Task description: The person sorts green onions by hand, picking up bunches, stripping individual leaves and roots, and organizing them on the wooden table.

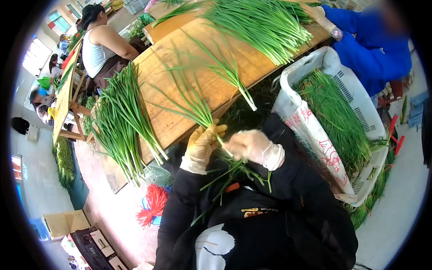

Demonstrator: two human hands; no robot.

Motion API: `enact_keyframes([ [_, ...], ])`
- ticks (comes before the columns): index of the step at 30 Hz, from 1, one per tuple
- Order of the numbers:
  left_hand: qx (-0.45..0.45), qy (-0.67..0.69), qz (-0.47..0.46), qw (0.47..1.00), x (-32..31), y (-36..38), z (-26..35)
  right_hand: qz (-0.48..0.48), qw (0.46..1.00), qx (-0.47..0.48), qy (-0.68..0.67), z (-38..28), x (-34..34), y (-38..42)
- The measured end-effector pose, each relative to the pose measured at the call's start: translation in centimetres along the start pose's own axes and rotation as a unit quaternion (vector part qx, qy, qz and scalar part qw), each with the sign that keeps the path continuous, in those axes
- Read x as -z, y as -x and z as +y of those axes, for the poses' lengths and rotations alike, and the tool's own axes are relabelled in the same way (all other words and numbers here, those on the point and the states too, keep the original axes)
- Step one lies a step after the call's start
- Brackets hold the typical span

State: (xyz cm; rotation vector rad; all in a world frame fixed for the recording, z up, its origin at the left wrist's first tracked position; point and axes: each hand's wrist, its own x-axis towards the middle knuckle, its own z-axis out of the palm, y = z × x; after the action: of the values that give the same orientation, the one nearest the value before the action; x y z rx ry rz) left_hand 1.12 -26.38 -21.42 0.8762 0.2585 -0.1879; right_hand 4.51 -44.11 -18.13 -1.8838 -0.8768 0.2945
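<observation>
My left hand (202, 145), in a pale glove, is closed around a small bunch of garlic chives (194, 107). Their green leaves fan out over the table edge, and the white ends point down toward my lap. Close beside those ends is my right hand (253, 146), also gloved and a little blurred, with its fingers curled in. What it pinches, if anything, cannot be made out. Loose green leaves (238, 168) lie on my lap below both hands. Another few chives (229, 74) lie on the table ahead, white ends over the edge.
The wooden table (180, 49) bears a large chive pile (265, 29) at the back and another heap (123, 121) on the left. A white crate (330, 56) of chives stands right. Red ties (155, 202) lie lower left. A person in blue (369, 49) sits far right; others work left.
</observation>
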Motion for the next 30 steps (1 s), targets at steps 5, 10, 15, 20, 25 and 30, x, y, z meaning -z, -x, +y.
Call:
enact_keyframes([
  [5, -0.005, 0.088, -0.048, 0.995, 1.0, -0.6, -0.3, 0.207, 0.906, -0.044, 0.366, 4.1, 6.2, -4.1],
  [10, 0.014, 0.129, -0.044, 0.991, 2.1, -0.2, 1.4, -0.057, 0.966, -0.205, -0.144, 10.3, 8.1, -6.8],
  [15, 0.021, 0.027, 0.016, 0.999, 0.6, -1.2, 1.7, -0.075, 0.936, -0.119, -0.321, 5.5, 4.6, -4.2],
  [20, 0.064, 0.101, -0.013, 0.993, 0.0, -2.3, 1.7, -0.193, 0.92, -0.113, -0.322, 3.3, 2.4, -1.7],
  [25, 0.005, 0.035, -0.006, 0.999, -1.1, -1.2, 1.4, -0.123, 0.893, -0.172, -0.397, 3.3, 0.6, -1.2],
  [30, -0.103, 0.088, 0.082, 0.987, -0.9, -0.6, 1.7, 0.192, 0.919, -0.041, -0.341, 3.0, -1.6, -0.8],
])
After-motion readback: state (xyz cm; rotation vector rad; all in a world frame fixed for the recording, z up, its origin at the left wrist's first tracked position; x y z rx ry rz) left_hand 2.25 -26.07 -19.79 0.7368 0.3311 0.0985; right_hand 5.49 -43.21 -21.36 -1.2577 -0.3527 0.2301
